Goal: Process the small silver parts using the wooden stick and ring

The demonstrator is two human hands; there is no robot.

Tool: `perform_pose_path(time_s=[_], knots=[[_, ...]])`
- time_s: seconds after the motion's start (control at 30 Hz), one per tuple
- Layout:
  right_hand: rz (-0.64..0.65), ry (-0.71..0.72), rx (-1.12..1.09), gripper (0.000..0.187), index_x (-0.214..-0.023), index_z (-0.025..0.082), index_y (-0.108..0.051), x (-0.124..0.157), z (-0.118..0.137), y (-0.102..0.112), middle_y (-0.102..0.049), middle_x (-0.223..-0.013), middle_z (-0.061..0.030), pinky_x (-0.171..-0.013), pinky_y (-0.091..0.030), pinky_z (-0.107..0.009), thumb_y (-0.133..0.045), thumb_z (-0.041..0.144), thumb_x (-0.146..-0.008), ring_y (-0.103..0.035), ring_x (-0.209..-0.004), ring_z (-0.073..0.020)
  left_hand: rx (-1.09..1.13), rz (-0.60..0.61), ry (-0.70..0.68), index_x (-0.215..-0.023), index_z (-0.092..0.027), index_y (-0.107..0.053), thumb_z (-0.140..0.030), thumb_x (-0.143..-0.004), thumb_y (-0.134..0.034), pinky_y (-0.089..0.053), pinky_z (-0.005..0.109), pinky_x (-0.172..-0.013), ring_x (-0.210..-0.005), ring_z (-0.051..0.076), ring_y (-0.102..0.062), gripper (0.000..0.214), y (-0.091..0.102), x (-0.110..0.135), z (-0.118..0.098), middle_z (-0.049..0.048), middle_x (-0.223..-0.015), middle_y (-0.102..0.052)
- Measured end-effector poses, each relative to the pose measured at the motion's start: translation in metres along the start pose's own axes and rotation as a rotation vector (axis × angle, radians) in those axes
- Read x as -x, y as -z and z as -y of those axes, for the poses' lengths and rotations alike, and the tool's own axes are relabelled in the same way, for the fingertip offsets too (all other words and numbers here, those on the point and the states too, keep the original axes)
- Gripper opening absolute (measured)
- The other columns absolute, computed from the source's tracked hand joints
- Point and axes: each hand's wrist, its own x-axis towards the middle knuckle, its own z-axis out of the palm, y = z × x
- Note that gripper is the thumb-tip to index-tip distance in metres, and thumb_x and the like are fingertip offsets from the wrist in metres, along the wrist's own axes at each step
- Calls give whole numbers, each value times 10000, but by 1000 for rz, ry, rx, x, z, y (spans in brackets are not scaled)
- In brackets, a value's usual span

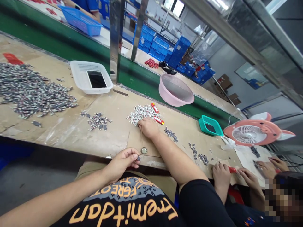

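The left hand (pixel 121 164) was pinched almost shut on a tiny metal part (pixel 138 158), near the heap of silvery components (pixel 142 114). The right hand (pixel 148 127), half-curled and holding nothing visible, touched that heap's edge. Two small red packets (pixel 155 108) lay against the heap, with a white plastic tray (pixel 91 90) off to its left.

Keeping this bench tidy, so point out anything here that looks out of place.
A black smartphone lies in the white plastic tray, odd beside the heaps of small metal parts. A pink fan also seems to lie tilted on its back, not standing upright.
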Motion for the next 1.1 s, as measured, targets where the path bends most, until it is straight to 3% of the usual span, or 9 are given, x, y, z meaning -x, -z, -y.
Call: perform_pose_path(time_s=[0.17,0.3,0.43,0.6,0.73,1.1], knots=[[41,12,0,151,-859,172,-644,-7,1,3,-621,-901,-86,-814,-360,-347,-494,191,-860,-489,-914,-232,4,-2,-3,-804,-172,-604,-354,-736,-689,-501,272,-660,-708,135,-577,212,0,0,1,1,-726,-579],[-67,-7,-146,116,-803,164,-632,3,7,13,-630,-852,-79,-849,-365,-346,-518,150,-822,-507,-895,-216,48,-14,-27,-799,-165,-594,-325,-748,-686,-489,258,-671,-701,124,-570,192,-2,2,-1,6,-727,-591],[-169,-11,-582,82,-749,183,-606,39,21,30,-627,-752,-14,-776,-413,-289,-557,130,-787,-546,-766,-152,129,-36,-93,-846,-175,-595,-294,-782,-661,-477,242,-703,-729,115,-581,150,-3,4,-5,3,-756,-610],[-133,-144,-891,52,-768,189,-553,95,47,35,-568,-698,29,-621,-425,-227,-581,149,-750,-529,-651,-110,131,-143,-224,-863,-187,-613,-289,-755,-692,-476,259,-742,-749,123,-601,168,-5,4,-7,-5,-780,-631],[-130,-200,-964,96,-805,195,-511,114,61,29,-554,-730,32,-620,-431,-220,-585,169,-749,-527,-664,-105,6,-153,-295,-876,-191,-619,-290,-775,-672,-466,262,-760,-747,122,-597,151,-8,4,-2,0,-794,-649],[-149,-225,-936,120,-797,199,-503,122,67,30,-555,-731,29,-613,-406,-221,-612,222,-752,-511,-666,-107,-281,-158,-389,-898,-179,-629,-317,-793,-642,-461,294,-816,-837,159,-600,175,-10,12,7,29,-869,-660]])
